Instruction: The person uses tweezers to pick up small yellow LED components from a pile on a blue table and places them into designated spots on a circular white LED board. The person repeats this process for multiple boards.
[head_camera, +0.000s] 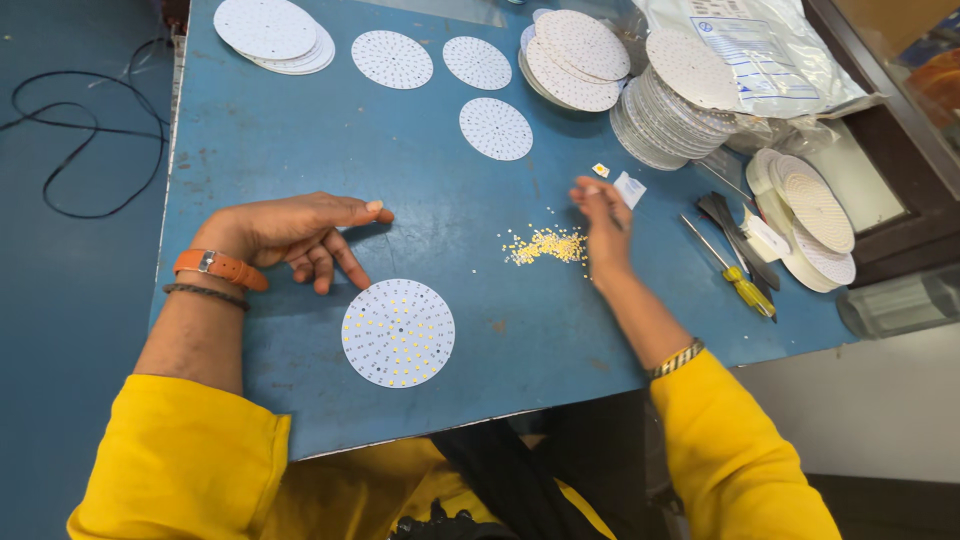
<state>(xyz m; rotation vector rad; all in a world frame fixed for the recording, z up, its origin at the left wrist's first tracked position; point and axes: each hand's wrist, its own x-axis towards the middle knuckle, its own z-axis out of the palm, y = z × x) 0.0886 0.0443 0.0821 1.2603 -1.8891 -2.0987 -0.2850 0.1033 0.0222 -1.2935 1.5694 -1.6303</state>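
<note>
The left hand (290, 235) rests on the blue table (300, 140), just above a round white board (398, 332) dotted with yellow chips. The right hand (603, 228) hovers beside a small heap of yellow chips (545, 245), fingers pinched, perhaps on one chip. Stacks of white discs (665, 110) lie beyond.

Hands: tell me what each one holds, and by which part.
The left hand rests on the blue table, holding nothing. The right hand has fingertips pinched above the yellow pieces; any hold cannot be told.
</note>
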